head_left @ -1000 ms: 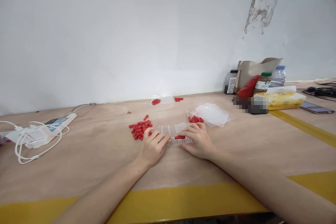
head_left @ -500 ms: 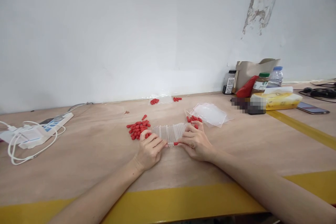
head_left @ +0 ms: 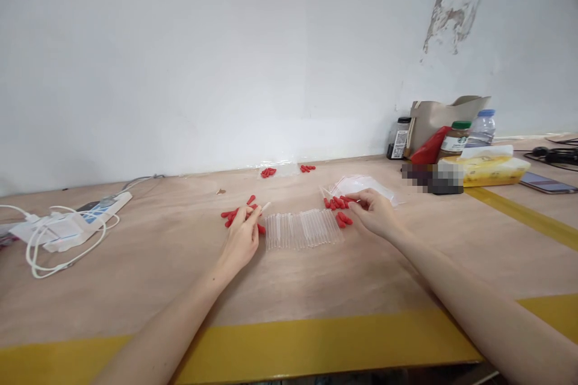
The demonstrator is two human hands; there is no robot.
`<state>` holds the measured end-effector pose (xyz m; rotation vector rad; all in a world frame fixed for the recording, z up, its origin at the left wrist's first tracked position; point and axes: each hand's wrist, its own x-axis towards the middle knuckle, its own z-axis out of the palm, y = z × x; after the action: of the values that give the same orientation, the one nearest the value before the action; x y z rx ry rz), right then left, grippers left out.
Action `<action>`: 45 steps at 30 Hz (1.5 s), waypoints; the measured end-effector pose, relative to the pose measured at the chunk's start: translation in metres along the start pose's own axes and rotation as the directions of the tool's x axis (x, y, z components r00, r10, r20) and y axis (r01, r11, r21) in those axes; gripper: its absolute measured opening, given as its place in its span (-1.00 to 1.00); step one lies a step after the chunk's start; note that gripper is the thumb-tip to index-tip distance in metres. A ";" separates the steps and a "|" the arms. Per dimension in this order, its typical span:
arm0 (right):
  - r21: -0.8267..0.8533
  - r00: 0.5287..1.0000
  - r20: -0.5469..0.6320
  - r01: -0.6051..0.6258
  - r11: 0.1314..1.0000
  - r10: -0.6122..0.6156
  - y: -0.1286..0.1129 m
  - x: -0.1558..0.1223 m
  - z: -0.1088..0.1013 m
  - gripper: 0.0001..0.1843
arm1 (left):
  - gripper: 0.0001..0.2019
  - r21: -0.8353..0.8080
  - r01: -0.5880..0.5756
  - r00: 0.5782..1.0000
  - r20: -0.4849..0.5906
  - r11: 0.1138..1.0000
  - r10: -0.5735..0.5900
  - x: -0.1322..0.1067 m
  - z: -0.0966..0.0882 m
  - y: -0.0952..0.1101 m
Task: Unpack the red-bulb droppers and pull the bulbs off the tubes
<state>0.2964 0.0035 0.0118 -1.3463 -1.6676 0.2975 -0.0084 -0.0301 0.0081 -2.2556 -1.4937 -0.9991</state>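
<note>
A row of several clear plastic tubes (head_left: 301, 229) lies on the wooden table (head_left: 135, 289). My left hand (head_left: 242, 236) is at the row's left end, fingers closed on one clear tube whose tip points up and right, over a pile of red caps (head_left: 231, 215). My right hand (head_left: 372, 210) is at the row's right end, fingers pinched at a second group of red caps (head_left: 338, 204) beside a stack of clear plastic bags (head_left: 363, 184).
A white power strip with coiled cables (head_left: 63, 230) lies at far left. Two small bags with red caps (head_left: 286, 169) sit by the wall. A paper bag, jars, a bottle (head_left: 451, 129), a yellow pack (head_left: 492, 169) and a phone (head_left: 546, 182) stand at right. Yellow tape (head_left: 316, 343) marks the front edge.
Both hands left the middle of the tube row. The left hand moved left holding one clear tube; the right hand moved up and right to the red caps by the bags.
</note>
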 end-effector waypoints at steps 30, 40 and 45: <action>-0.314 0.969 0.149 0.236 0.920 -0.198 -0.002 -0.007 0.017 -0.82 | -0.79 -0.175 -0.131 0.978 0.136 0.976 0.156 -0.010 0.009 0.011; -0.447 0.995 0.084 -0.010 0.894 0.054 0.002 0.012 0.006 -0.80 | -0.80 -0.122 -0.161 0.985 0.041 0.979 0.167 -0.004 0.000 0.002; -0.551 0.993 0.088 -0.017 0.834 0.078 0.001 0.028 0.015 -0.71 | -0.82 -0.100 -0.132 0.989 0.058 0.986 0.138 -0.003 -0.002 -0.002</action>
<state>0.2866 0.0333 0.0175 -1.8231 -1.8956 -0.1036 -0.0119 -0.0325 0.0074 -2.4408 -1.3227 -0.9859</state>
